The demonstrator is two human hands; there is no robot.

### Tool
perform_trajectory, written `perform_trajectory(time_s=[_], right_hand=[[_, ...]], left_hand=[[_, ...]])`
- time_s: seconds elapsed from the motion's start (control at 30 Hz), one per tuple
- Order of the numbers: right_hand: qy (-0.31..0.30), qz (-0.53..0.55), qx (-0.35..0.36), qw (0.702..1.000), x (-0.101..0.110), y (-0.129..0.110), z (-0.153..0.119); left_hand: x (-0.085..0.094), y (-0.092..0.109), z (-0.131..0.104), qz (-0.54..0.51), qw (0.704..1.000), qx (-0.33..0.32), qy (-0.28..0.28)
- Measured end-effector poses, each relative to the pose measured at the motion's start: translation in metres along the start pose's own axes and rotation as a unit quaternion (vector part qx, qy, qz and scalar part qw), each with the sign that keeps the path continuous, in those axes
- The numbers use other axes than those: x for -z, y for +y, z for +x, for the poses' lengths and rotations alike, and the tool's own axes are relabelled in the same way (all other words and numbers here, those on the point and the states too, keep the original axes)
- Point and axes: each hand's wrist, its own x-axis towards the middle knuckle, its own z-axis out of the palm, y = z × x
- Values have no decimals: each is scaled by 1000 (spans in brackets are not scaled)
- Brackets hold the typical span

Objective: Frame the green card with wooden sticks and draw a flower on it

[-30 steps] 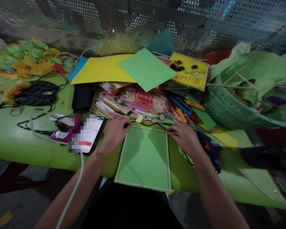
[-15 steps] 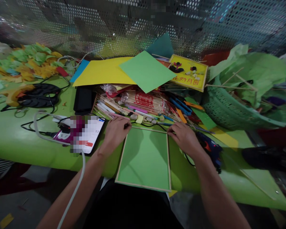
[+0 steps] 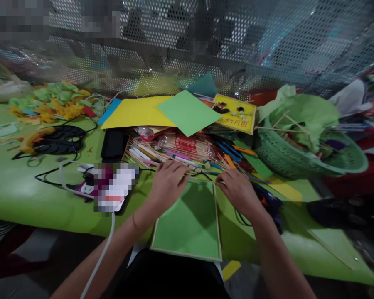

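A green sheet bordered by thin wooden sticks lies at the front of the table, its near edge by my lap. My left hand reaches over the sheet's far left part, fingertips pinched on the stick along the far edge. At the far right corner, my right hand has thumb and forefinger closed on the end of that stick. Just right of this hand, partly hidden by the wrist, lies a dark blue glue gun.
Behind the sheet lie pens and bundled sticks, under yellow paper and light green paper. A green basket stands right. At left are a phone, its white cable crossing my left forearm, and a black coiled cord.
My left hand has slid right along the far edge from the left corner, now covering part of the sheet. My right hand stays at the right corner. The camera view has tilted up slightly.
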Motion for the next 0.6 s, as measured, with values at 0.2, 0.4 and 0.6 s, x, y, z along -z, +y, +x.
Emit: perform_trajectory(time_s=[0.2,0.4,0.6], right_hand=[[8,-31,17,999,15,-19,10],[17,-69,15,997,20,-25,12],[-5,-55,8,998,16,-34,14]], left_hand=[[-13,35,24,-16,992,-58,-108],[-19,37,31,-37,990,-49,-129],[-26,30,24,-58,987,-51,-138]])
